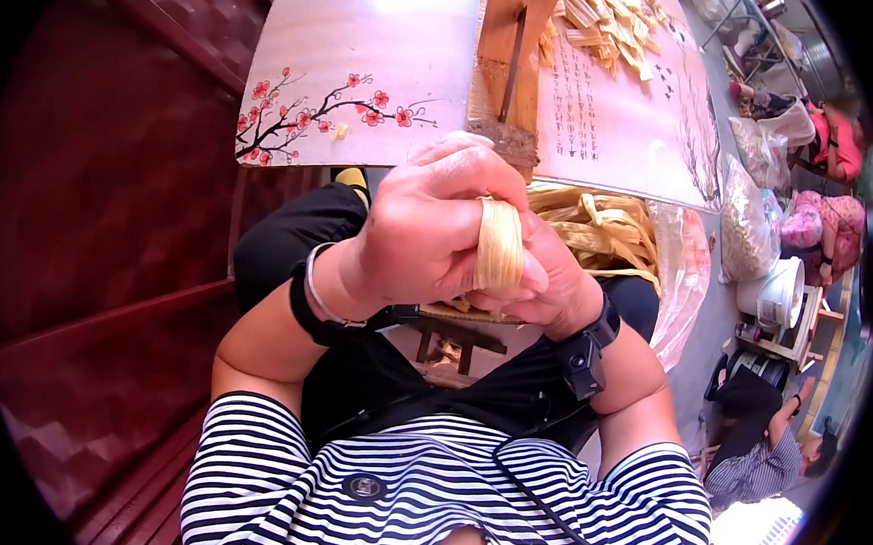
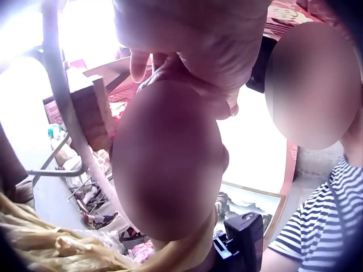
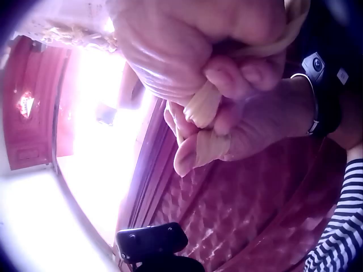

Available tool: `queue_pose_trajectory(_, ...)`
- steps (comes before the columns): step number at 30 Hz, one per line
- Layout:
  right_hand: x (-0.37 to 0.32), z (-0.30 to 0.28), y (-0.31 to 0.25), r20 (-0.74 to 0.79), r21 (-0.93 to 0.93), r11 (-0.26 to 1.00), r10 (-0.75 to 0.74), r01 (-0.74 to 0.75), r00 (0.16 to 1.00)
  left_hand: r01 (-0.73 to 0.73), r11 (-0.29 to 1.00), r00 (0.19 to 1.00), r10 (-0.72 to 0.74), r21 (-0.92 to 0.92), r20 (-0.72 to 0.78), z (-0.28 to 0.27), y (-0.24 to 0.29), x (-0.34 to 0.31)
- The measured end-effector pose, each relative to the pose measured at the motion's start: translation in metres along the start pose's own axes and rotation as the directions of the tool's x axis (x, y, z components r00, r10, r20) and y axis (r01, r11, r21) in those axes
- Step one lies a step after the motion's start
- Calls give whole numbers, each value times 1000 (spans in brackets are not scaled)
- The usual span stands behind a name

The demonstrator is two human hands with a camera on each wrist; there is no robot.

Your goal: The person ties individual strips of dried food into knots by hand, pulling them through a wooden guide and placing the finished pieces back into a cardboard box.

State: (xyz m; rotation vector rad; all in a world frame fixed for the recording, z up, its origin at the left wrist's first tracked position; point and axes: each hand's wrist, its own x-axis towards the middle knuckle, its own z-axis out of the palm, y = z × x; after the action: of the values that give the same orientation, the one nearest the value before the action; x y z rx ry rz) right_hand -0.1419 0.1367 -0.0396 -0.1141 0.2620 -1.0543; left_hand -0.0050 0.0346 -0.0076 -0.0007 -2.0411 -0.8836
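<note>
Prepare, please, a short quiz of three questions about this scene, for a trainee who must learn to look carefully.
1. True or false: both the left hand and the right hand grip the pale yellow strip.
2. What is painted on the tabletop, left of the upright piece of wood in the head view?
A) a sailing boat
B) a branch with red blossoms
C) a fish
3. Fill in: the person's shirt has black and white ____.

Key: 1 true; 2 B; 3 stripes.
</note>
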Motion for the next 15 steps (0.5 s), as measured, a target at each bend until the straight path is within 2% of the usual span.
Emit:
queue_pose_trajectory(3,2,10,-1,-216,-333,922,-279,198,936,-11,999,994,17,52,-112,5,-1,-4)
queue_pose_trajectory(4,-1,14,-6,-192,-371,893,-344,256,919,-26,996,981,42,87,-190,6,-4,-7)
queue_pose_trajectory(5,1,22,-11,-172,-565,760,-489,321,855,20,980,975,24,198,-221,3,-4,-8)
queue_pose_trajectory(7,-5,24,-21,-140,-855,464,-636,231,759,116,971,976,-72,211,-206,3,-10,-8)
queue_pose_trajectory(9,-8,25,-24,125,-977,48,-664,208,737,246,944,969,-232,220,-85,0,-8,-7)
queue_pose_trajectory(10,-9,24,-25,255,-967,-170,-634,191,730,307,924,950,-310,229,-24,-2,-6,-7)
queue_pose_trajectory(13,-10,23,-29,456,-876,-400,-503,270,734,123,900,981,-175,419,88,-12,6,-1)
queue_pose_trajectory(15,-10,24,-29,407,-884,-423,-490,198,771,105,884,982,-165,456,94,-8,11,0)
